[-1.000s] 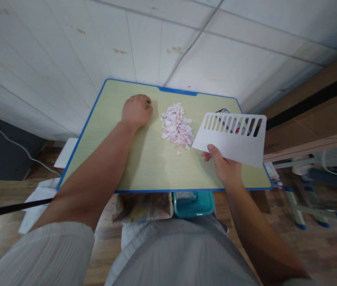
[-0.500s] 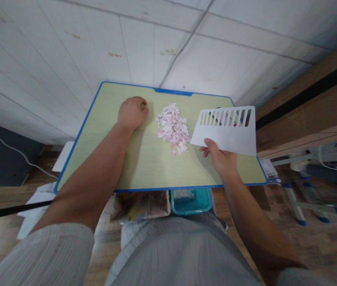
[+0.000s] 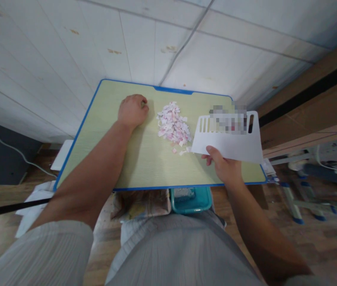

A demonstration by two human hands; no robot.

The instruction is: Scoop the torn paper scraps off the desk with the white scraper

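Observation:
A heap of small white and pink paper scraps (image 3: 172, 123) lies on the pale yellow-green tabletop (image 3: 150, 167), with a few loose pieces at its lower edge. To the left of the heap, my left hand (image 3: 133, 110) rests on the table in a loose fist. Whether it holds anything is hidden inside the curled fingers. My right hand (image 3: 226, 169) grips the lower edge of a flat white sheet with a row of slots (image 3: 228, 149), thumb on top. The sheet's left corner is beside the scraps. A pixelated patch covers part of the slots and whatever lies behind them.
A blue rim (image 3: 162, 187) borders the table. Below the front edge are a teal plastic basin (image 3: 196, 206) and a brownish bag (image 3: 147, 204). A white panelled wall (image 3: 144, 51) stands behind, with a grey cable (image 3: 186, 43) on it. Cardboard (image 3: 314, 99) rises at the right.
My right hand has moved the slotted sheet slightly towards me and to the right. A few scraps at the heap's lower right have shifted. My left hand stays in place.

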